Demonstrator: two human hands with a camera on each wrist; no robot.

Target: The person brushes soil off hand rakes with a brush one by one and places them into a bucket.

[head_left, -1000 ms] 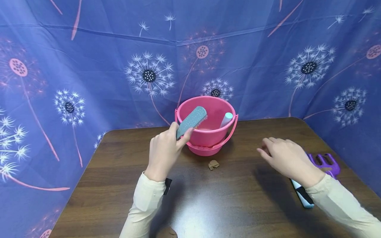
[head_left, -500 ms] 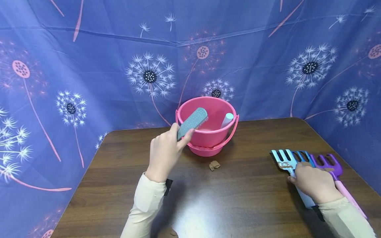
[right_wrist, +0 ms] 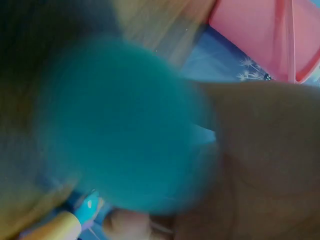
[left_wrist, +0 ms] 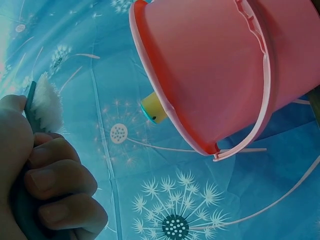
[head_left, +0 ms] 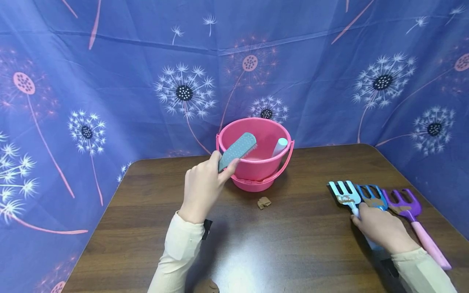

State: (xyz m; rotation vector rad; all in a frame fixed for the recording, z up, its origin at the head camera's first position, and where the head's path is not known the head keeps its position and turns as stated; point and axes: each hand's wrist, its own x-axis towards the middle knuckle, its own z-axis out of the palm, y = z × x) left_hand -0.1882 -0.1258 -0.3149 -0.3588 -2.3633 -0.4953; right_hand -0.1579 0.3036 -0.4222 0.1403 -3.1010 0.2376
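Observation:
My left hand (head_left: 203, 185) grips a teal brush (head_left: 238, 149) in front of the pink bucket (head_left: 253, 173). White bristles (left_wrist: 47, 102) show in the left wrist view, with the fingers curled round the brush's handle. At the right, my right hand (head_left: 381, 228) grips the handle of a light blue hand fork (head_left: 347, 196), its tines pointing away from me and a brown smear on its head. The handle's round teal end (right_wrist: 125, 125) fills much of the right wrist view. Beside it lie a darker blue hand fork (head_left: 373, 198), partly hidden by my hand, and a purple one (head_left: 407, 205) with a pink handle.
A pale rod-like thing with a light teal end (head_left: 281, 145) leans inside the bucket. One brown lump (head_left: 263, 203) lies before the bucket, another (head_left: 208, 286) at the bottom of the head view. Blue dandelion cloth (head_left: 139, 101) hangs behind the wooden table (head_left: 146, 228).
My right hand has moved right and down onto the light blue fork and gripped it. The fork has shifted slightly left over the last half second. The left hand holds the brush almost still.

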